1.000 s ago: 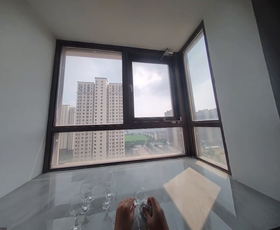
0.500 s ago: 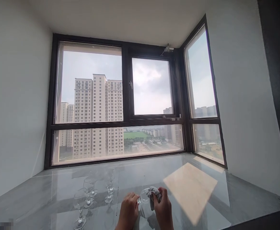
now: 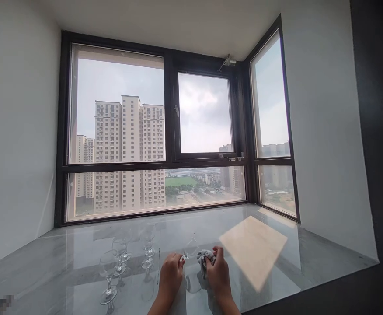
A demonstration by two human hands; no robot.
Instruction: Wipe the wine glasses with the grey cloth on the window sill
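Note:
My left hand (image 3: 172, 270) is closed on a clear stemmed glass (image 3: 189, 251), whose far part points up and away from me; its outline is faint against the shiny sill. My right hand (image 3: 218, 272) has its fingers closed round a bunched grey cloth (image 3: 205, 257), just right of the glass, with a small gap between them. To the left stand several stemmed glasses upright on the sill, the nearest glass (image 3: 108, 280) in front and another glass (image 3: 147, 253) farther back, closer to my left hand.
The glossy grey window sill (image 3: 139, 288) carries reflections and a bright sunlit patch (image 3: 254, 251) on its right. Dark-framed windows (image 3: 165, 165) rise behind it, between a left wall (image 3: 17, 144) and a right wall (image 3: 325, 144). The sill's front edge (image 3: 335, 281) runs at lower right.
My right hand and the cloth have come away from the glass they were touching. The glass in my left hand has turned. The view has shifted slightly.

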